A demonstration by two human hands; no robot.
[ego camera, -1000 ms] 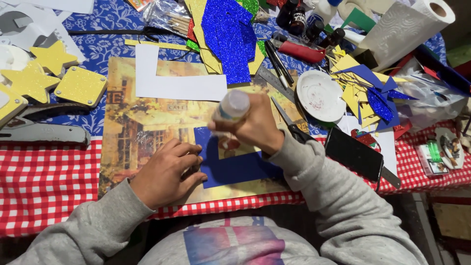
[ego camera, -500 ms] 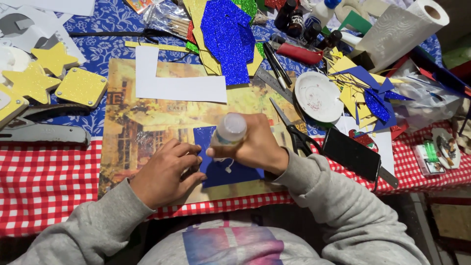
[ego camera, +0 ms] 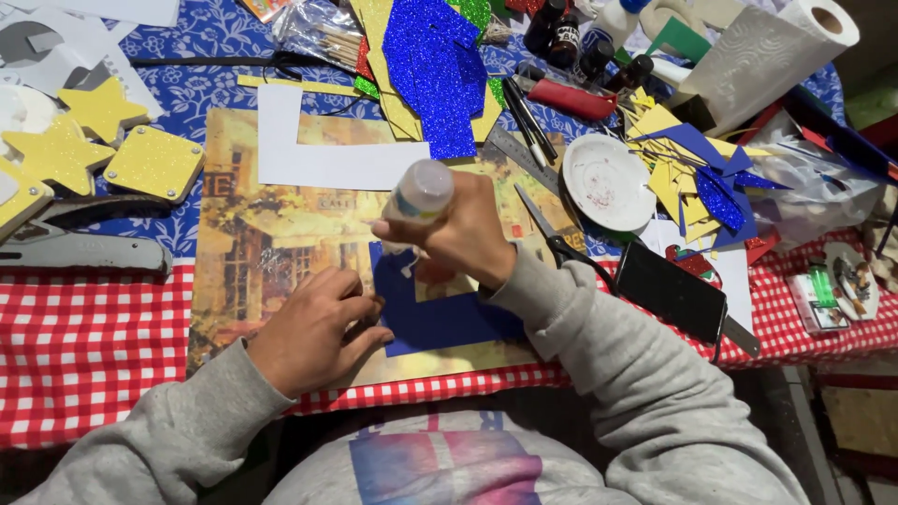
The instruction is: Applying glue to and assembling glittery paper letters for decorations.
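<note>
Squeezing a clear glue bottle (ego camera: 418,198) nozzle-down, the right hand (ego camera: 465,236) has its fingers clenched around the bottle's body, directly over the upper left corner of the blue paper frame (ego camera: 440,318). That frame lies flat on the picture mat (ego camera: 271,234), near its lower right part. The left hand (ego camera: 313,327) rests just left of the frame, fingers loosely curled and grasping nothing, fingertips pressing the frame's left edge.

Judging from this, too hard a squeeze could drop a blob that spreads past the narrow blue strip onto the mat or into the frame's open middle. If the left fingertips lift, the frame may slide and smear wet glue. The scissors (ego camera: 552,234), lying just right of the frame and close to the right sleeve, could get nudged.
</note>
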